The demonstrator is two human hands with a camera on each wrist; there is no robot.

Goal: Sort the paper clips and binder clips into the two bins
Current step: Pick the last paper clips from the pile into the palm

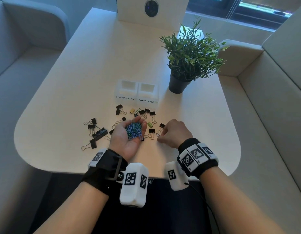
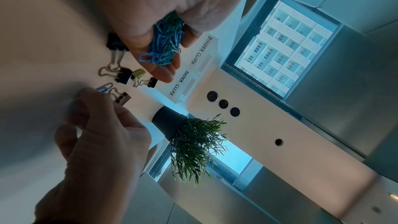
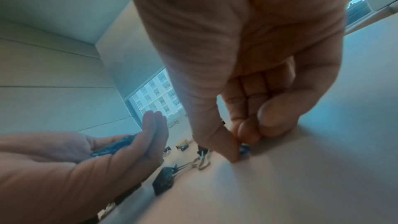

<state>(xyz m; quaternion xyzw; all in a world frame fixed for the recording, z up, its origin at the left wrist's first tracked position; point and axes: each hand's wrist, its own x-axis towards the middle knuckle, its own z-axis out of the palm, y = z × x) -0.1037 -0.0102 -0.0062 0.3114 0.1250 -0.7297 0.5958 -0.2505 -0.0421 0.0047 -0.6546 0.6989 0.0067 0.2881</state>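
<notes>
My left hand [image 1: 125, 132] is palm up above the table, cupped under a pile of blue and green paper clips [image 1: 135, 130] [image 2: 165, 43]. Just to its right, my right hand [image 1: 160, 136] reaches down to the tabletop, and its thumb and forefinger pinch a single blue paper clip [image 3: 244, 150] [image 2: 105, 87] that lies there. Several binder clips [image 1: 94, 122], mostly black with a yellow one [image 1: 132, 110] and a green one [image 1: 149, 124], lie scattered around both hands. Two white bins stand behind them, labelled BINDER CLIPS [image 1: 124, 97] on the left and PAPER CLIPS [image 1: 147, 101] on the right; both look empty.
A potted plant [image 1: 185, 65] in a dark pot stands right of the bins. The pale table [image 1: 197, 124] has rounded corners, and its near edge is just under my wrists. Grey sofas flank it. A white panel [image 1: 151, 10] stands at the far end.
</notes>
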